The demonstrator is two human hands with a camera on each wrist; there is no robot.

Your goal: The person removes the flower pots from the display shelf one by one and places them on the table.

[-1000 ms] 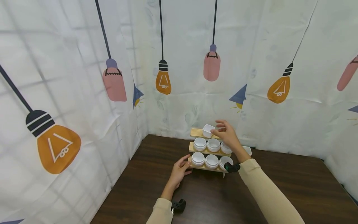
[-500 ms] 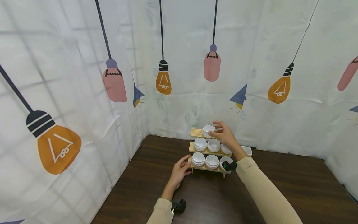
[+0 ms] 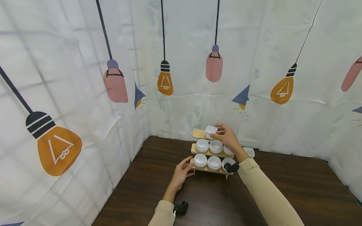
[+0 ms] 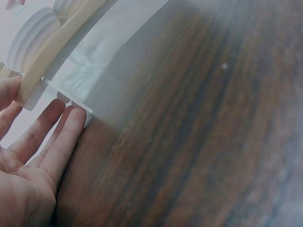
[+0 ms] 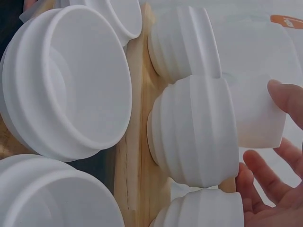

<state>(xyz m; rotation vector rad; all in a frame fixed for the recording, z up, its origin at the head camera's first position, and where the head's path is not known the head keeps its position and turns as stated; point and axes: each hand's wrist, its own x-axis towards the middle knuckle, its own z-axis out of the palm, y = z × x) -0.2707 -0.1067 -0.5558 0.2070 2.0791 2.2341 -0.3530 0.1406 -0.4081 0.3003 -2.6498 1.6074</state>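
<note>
A three-tier wooden rack (image 3: pixel 199 134) stands on the table with white round ribbed bowls (image 3: pixel 200 160) along its lower two boards. On the top board is a white square bowl (image 3: pixel 211 131), held by my right hand (image 3: pixel 228 138) with the thumb at its near side and fingers behind. The right wrist view shows the thumb against this square bowl (image 5: pixel 260 111), beyond the ribbed bowls (image 5: pixel 194 132). My left hand (image 3: pixel 181 174) grips the left end of the bottom board. Seen from the left wrist, other fingers of this hand (image 4: pixel 28 179) touch the rack's clear leg (image 4: pixel 71 97).
Another white square dish (image 3: pixel 249 152) sits right of the rack, partly behind my right forearm. The dark wooden table (image 3: pixel 282 175) reaches back to white printed curtains (image 3: pixel 186 103). My right arm covers part of the rack's right side.
My right hand has shifted slightly left, its fingers coming in closer around the square bowl. The bowl stays in nearly the same place. My left hand keeps its position on the rack.
</note>
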